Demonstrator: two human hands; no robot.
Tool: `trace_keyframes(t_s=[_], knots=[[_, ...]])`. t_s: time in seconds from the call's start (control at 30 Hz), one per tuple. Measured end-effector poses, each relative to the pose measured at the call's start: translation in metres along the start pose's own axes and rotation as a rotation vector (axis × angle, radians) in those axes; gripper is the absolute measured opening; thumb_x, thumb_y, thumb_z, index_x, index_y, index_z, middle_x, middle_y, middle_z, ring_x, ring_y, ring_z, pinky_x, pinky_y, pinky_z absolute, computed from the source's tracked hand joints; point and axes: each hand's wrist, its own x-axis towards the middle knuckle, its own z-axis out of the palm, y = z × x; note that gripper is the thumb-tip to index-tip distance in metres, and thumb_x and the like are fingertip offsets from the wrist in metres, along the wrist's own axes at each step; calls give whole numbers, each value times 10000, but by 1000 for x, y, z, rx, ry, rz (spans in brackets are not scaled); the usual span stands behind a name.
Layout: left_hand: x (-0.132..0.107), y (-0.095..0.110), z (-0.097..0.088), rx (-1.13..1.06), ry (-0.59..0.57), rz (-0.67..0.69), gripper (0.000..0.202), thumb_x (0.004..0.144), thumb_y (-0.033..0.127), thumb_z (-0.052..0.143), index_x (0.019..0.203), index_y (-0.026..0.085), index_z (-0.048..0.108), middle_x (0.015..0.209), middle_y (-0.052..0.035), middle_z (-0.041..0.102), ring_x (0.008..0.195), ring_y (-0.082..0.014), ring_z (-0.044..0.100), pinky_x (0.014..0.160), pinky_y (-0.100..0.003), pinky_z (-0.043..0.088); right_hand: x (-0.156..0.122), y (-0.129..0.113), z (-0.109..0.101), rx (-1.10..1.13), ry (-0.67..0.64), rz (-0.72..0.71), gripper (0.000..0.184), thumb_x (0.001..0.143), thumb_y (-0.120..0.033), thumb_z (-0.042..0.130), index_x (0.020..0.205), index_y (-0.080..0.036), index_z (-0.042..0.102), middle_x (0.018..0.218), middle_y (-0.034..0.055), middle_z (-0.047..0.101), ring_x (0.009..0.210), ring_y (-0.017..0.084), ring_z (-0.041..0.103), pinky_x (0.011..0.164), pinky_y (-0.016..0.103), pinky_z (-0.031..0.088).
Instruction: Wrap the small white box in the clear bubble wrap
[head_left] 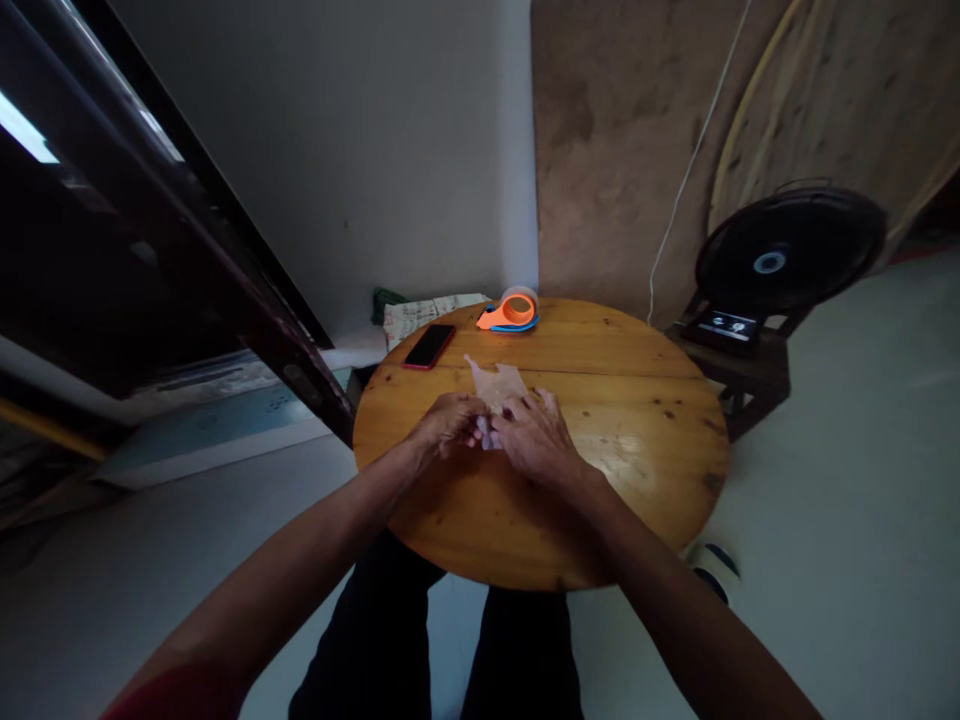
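A small piece of crumpled, translucent plastic wrap (501,384) lies near the middle of the round wooden table (637,400). My left hand (451,422) has its fingers pinched on the wrap's left edge. From the other side, my right hand (536,432) curls its fingers over the wrap and grips it, close to my left fingertips. Part of the wrap is hidden under both hands, and I cannot make out whether anything lies inside it. Beyond the hands, an orange and blue tape dispenser (516,310) stands by the far edge.
A red-edged phone (430,346) lies at the far left of the table. Behind it are printed paper (427,315) and the wall. To the right, a dark stool (750,370) holds a round black object (787,250). A dark post flanks the table's left side.
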Motion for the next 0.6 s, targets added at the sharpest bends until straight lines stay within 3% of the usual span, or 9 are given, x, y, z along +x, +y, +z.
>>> trace_keyframes(t_s=[0.17,0.37,0.5,0.6], knots=[[-2,1,6,-105,-42,-26,68,659,194,560,658,135,525,512,13,538,412,-89,503,397,-202,394,-1,0,-2,97,64,49,269,886,-259,511,1128,-158,568,1048,102,658,992,245,543,1028,435,213],[-4,6,5,-72,-131,-62,79,646,177,548,671,107,577,569,-5,557,449,-74,512,440,-197,431,-3,3,0,190,122,66,221,839,-217,507,1045,-164,566,988,82,677,950,237,570,996,399,243],[-7,7,6,-19,-153,-9,175,650,155,605,817,108,625,632,-11,603,483,-85,542,481,-220,470,-4,6,6,235,139,89,280,772,-188,526,1050,-165,553,996,78,676,954,236,573,976,388,253],[-8,6,11,117,-116,52,124,682,129,590,800,108,623,583,3,581,454,-80,515,459,-212,437,-4,8,8,259,129,133,297,763,-215,535,1056,-169,550,1051,90,666,984,243,567,923,374,282]])
